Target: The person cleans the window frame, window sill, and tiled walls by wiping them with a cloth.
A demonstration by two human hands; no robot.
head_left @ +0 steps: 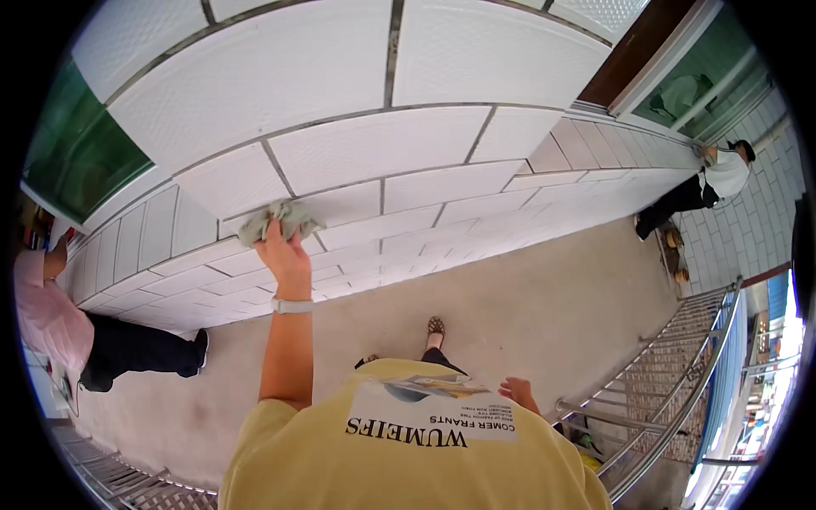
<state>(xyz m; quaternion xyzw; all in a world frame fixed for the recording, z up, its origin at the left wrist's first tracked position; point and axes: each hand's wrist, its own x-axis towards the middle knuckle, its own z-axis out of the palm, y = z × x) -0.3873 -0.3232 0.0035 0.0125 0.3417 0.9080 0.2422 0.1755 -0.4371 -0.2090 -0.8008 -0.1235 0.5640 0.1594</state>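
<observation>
My left hand (pixel 283 255) is closed on a crumpled grey-green rag (pixel 282 223), pressed against the white tiled wall (pixel 331 153). The rag lies over the tiles near the corner of a window recess, and a light band circles my left wrist. My right hand (pixel 517 391) hangs low beside my yellow shirt (pixel 408 459), away from the wall. Its visible fingers are loosely apart with nothing in them, and part of the hand is hidden behind the shirt.
One person in a pink shirt (pixel 55 302) stands by the wall at left; another in a white top (pixel 727 178) stands at far right. Metal railings (pixel 671 382) run behind me. Green-glazed windows (pixel 81 140) interrupt the wall above a concrete floor (pixel 544 289).
</observation>
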